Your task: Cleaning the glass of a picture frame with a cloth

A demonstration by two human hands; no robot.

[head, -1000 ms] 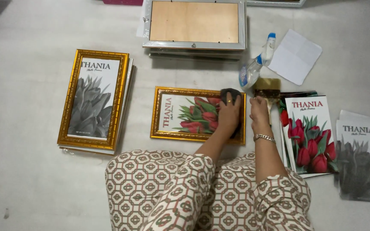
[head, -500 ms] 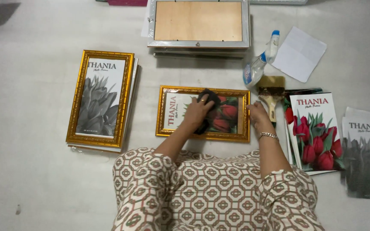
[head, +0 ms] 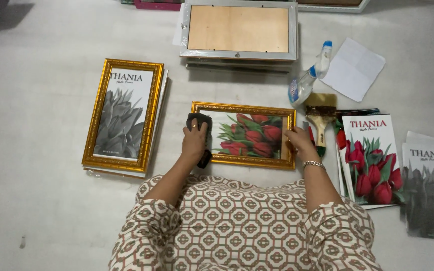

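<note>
A gold picture frame (head: 243,108) with a red tulip print lies flat on the pale floor in front of me. My left hand (head: 195,140) presses a dark cloth (head: 199,122) onto the frame's left end, covering that part of the print. At the frame's right edge my right hand (head: 300,141) rests with its fingers on the gold border; a bracelet sits on that wrist.
A taller gold frame (head: 122,115) with a grey plant print lies left. A silver frame (head: 239,30) lies face down at the back. A spray bottle (head: 309,80), a paintbrush (head: 320,120), a white paper (head: 353,69) and loose prints (head: 370,160) are at the right.
My left hand has slid the dark cloth across the tulip frame from its right end to its left end. My right hand stays at the frame's right edge.
</note>
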